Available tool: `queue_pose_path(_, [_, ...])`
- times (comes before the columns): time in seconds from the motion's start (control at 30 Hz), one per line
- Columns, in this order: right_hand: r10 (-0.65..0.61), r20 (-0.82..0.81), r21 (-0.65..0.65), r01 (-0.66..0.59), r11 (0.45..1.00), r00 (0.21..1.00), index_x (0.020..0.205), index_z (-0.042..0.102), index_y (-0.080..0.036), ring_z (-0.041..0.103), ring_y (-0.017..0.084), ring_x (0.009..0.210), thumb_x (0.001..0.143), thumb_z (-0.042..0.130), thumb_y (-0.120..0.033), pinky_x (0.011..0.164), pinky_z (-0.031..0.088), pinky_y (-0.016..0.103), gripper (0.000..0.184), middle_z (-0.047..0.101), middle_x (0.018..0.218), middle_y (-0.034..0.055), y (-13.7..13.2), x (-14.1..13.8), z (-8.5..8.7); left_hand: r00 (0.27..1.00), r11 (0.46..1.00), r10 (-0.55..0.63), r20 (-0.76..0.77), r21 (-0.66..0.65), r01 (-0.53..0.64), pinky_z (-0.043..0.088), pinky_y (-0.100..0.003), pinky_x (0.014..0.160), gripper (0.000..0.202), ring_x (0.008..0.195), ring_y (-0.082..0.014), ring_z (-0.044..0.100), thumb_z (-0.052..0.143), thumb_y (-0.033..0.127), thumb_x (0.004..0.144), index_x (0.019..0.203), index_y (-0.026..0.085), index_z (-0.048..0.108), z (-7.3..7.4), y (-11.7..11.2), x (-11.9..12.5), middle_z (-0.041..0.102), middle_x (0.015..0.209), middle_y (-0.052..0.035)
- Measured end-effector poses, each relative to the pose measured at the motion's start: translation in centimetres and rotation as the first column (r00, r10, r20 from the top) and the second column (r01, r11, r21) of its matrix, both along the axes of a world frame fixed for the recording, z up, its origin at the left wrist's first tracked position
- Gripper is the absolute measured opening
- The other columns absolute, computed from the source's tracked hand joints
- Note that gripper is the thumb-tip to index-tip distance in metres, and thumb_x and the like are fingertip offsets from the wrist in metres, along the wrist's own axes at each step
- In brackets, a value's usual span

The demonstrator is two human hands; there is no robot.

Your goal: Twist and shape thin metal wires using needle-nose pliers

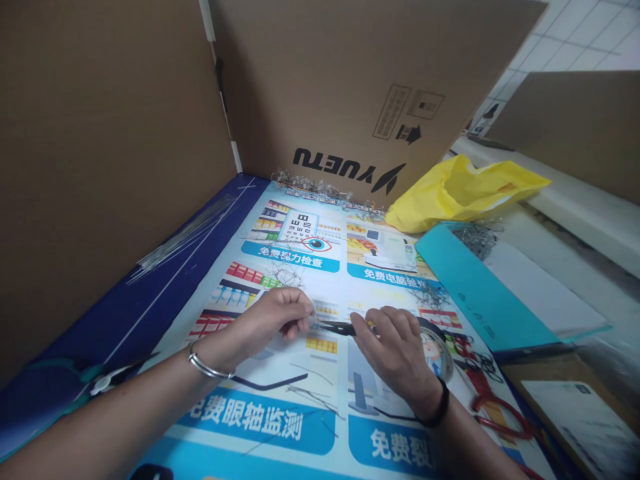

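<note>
My left hand (pixel 285 313), with a silver bangle at the wrist, is closed in a pinch on a small thin wire piece (pixel 315 319). My right hand (pixel 393 343) wraps round a pair of needle-nose pliers (pixel 337 327); the palm hides the handles. The dark jaws point left and meet the wire piece at my left fingertips. Whether the jaws grip it is too small to tell. Below the hands, several loose thin wires (pixel 313 393) lie on the printed poster (pixel 320 460). A tangle of fine wire (pixel 285 272) lies beyond my left hand.
Tall cardboard panels (pixel 350 80) stand at the back and left. On the right are a yellow bag (pixel 450 193), a turquoise folder (pixel 465 287), a roll of tape (pixel 445 350) and a red-handled tool (pixel 500 413). Straight wires (pixel 185 233) and a teal-handled tool (pixel 90 383) lie left.
</note>
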State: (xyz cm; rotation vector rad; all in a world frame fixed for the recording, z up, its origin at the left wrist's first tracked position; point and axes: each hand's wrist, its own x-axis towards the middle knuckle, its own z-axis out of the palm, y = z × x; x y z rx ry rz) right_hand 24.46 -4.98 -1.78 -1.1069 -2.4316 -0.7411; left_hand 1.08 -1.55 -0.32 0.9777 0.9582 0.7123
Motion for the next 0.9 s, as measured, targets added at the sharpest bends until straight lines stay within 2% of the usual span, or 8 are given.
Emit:
queue_pose_path(0.43, [0.024,0.013,-0.024,-0.024,0.999,1.000,0.102,0.060,-0.022,0.049,0.022,0.090,0.082,0.058,-0.016,0.080,0.033,0.037,0.021,0.061,0.087,0.0048,-0.05,0.07,-0.19,0.999,0.999,-0.030,-0.011,-0.029,0.029,0.027,-0.015,0.036,0.020,0.034,-0.0024,0.042,0.062,0.028,0.073,0.063,0.013,0.054,0.18,-0.15,0.24,0.057,0.050,0.0022])
queue_pose_path(0.9, [0.051,0.036,0.028,-0.052,0.998,0.998,0.102,0.060,-0.022,0.048,0.021,0.088,0.084,0.054,-0.013,0.080,0.032,0.037,0.021,0.062,0.087,0.0052,-0.28,0.11,0.18,0.999,0.998,-0.036,-0.010,-0.056,0.036,0.025,-0.015,0.036,0.018,0.033,-0.0027,0.041,0.062,0.027,0.071,0.063,0.013,0.055,0.06,-0.17,0.32,0.057,0.049,0.0023])
